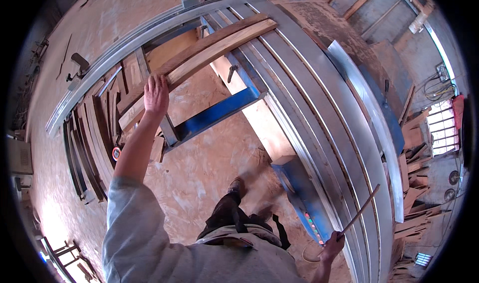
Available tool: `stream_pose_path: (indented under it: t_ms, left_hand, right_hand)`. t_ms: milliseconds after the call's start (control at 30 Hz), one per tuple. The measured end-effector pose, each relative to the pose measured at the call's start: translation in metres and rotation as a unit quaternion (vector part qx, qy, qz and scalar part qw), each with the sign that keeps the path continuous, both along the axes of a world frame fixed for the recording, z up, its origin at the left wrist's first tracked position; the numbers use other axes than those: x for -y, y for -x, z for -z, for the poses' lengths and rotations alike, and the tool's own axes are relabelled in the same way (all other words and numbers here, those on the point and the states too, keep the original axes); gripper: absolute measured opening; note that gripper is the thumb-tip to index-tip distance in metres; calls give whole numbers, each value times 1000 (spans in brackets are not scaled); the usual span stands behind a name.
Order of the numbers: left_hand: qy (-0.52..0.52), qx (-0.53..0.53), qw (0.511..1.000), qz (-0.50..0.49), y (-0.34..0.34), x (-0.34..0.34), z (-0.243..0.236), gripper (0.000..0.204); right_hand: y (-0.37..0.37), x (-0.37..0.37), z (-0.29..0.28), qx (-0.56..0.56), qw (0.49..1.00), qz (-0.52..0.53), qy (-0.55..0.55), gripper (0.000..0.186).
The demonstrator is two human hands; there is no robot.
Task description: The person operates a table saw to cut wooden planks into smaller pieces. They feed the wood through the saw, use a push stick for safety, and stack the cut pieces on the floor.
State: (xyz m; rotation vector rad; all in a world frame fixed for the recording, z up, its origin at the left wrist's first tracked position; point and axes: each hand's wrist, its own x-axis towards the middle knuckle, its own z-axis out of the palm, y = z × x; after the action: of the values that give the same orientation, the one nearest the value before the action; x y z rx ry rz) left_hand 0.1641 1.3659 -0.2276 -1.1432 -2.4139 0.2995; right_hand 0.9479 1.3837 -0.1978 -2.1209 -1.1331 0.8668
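Note:
Two long wooden boards, a darker one [219, 33] and a paler one [214, 52], lie side by side across the sliding-table saw [299, 83], reaching out to the left over its blue side frame [214, 114]. My left hand [156, 94] is closed over them toward their near left end, fingers together on top; the thumb's grip is partly hidden. At lower right, my right hand [332, 247] grips one end of a thin wooden stick [360, 210]. The stick slants up and away over the saw's metal table.
A long metal fence rail [119, 48] borders the frame's far left side. Curved wooden strips [90, 143] are stacked left of my arm, beside a small round red-and-white object [117, 153]. Coloured buttons [313, 228] sit on the saw's blue body. Scrap wood [414, 213] heaps along the right.

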Motion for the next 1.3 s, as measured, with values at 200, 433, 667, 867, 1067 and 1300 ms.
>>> stream_pose_path:
  t_ms: [200,433,667,867,1067,1300]
  left_hand:
    - [-32,393,918,-43,-81,21,-59,35]
    - [-157,746,638,-107,-180,33,-64,45]
    - [-323,825,431,-170,-258,11,-59,49]
    - [-329,865,335,-181,-318,-26,-61,45]
    - [-425,901,76,-44,-399,-61,-56,52]
    - [-446,891,62,-62,-467,-94,-47,45]
  right_hand:
    - [26,-23,-7,-19,999,-47,-2,15]
    - [55,-49,0,-65,992,-108,0,12]
    - [45,-51,-1,-135,976,-173,-9,9]
    - [-15,-40,-2,-150,976,-157,3,9]
    - [-105,-19,-2,-140,986,-86,5,12]
    - [-167,-4,-12,-187,980,-62,-4,12]
